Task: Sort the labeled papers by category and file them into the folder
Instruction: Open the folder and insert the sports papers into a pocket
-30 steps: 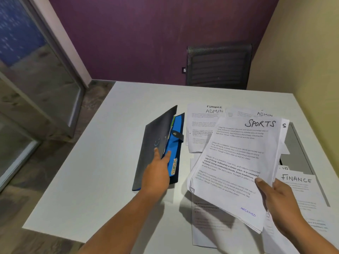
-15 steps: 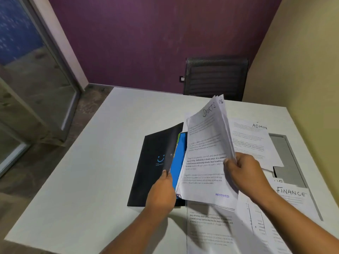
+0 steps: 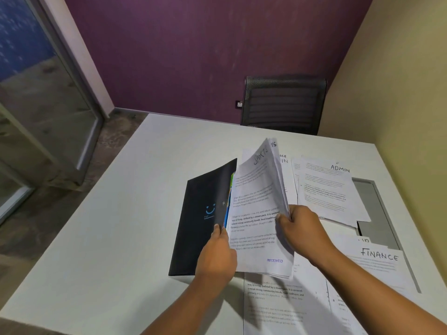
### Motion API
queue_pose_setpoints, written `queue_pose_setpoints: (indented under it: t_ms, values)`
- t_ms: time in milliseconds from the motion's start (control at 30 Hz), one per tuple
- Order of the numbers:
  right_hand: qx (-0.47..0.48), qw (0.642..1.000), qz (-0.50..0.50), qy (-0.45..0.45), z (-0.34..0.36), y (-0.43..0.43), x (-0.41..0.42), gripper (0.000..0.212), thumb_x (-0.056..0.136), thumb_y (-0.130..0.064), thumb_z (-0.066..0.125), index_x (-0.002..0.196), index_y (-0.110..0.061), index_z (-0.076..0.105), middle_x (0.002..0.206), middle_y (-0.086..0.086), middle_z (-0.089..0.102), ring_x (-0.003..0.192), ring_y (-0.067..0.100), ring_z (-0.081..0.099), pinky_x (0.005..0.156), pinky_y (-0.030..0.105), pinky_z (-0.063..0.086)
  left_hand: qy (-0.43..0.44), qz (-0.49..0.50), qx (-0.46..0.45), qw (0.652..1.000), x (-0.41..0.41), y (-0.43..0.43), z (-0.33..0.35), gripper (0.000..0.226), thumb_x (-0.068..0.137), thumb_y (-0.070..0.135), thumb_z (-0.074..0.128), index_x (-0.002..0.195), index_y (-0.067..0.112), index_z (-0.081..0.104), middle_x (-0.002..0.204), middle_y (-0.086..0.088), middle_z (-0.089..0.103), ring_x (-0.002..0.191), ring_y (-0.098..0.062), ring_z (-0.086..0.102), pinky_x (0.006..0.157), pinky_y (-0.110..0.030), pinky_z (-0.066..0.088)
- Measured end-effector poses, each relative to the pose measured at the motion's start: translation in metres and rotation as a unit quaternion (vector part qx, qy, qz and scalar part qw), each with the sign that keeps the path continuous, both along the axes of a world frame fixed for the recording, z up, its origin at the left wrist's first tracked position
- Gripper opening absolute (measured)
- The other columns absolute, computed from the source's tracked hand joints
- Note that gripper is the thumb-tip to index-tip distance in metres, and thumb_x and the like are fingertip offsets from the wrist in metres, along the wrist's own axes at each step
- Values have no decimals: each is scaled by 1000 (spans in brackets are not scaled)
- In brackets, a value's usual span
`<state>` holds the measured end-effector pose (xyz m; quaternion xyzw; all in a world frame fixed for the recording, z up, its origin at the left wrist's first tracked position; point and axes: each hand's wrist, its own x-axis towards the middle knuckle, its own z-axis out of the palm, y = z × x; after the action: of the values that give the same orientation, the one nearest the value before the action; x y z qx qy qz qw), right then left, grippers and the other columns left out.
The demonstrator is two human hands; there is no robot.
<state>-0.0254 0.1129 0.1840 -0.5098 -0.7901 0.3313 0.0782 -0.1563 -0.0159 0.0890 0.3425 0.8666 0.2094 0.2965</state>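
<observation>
Filing step: left hand pinches the folder cover open on the surface; right hand grips the sports stack at its three o'clock. Next: slide it squarely inside.

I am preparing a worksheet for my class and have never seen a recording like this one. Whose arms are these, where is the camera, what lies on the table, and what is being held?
There is no machine here: a person is working with two bare hands. The picture comes from a wide-angle camera worn on the person's head. It looks forward and down, so both arms enter from the bottom edge.

The left hand holds up the black cover of a folder, which sits on the white table. The right hand grips a stack of papers headed SPORTS and holds them up on edge at the folder's opening.

Flat on the table are a stack headed ADMIN, sheets headed FINANCE and more printed pages close to the person. A dark chair stands behind the table.
</observation>
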Motion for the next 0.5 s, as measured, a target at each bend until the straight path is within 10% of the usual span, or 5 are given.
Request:
queue_pose_setpoints:
  t_ms: [233, 500]
  values:
    - [-13, 1000, 15, -22, -3, -1, -15, 31, 97, -22, 52, 68, -9, 50, 68, 7, 60, 63, 23, 55, 55, 28, 39, -5, 1, 17, 1000, 5, -3, 3, 56, 99, 23, 47, 151, 20, 26, 154, -4, 37, 115, -21, 61, 93, -32, 57]
    - [-30, 995, 43, -79, -14, -1, -51, 26, 97, -20, 49, 71, -13, 51, 86, 9, 61, 80, 28, 59, 65, 28, 43, 12, -21, 24, 999, 12, -14, 10, 60, 102, 12, 36, 157, 15, 14, 166, 2, 7, 139, -16, 40, 110, -24, 37]
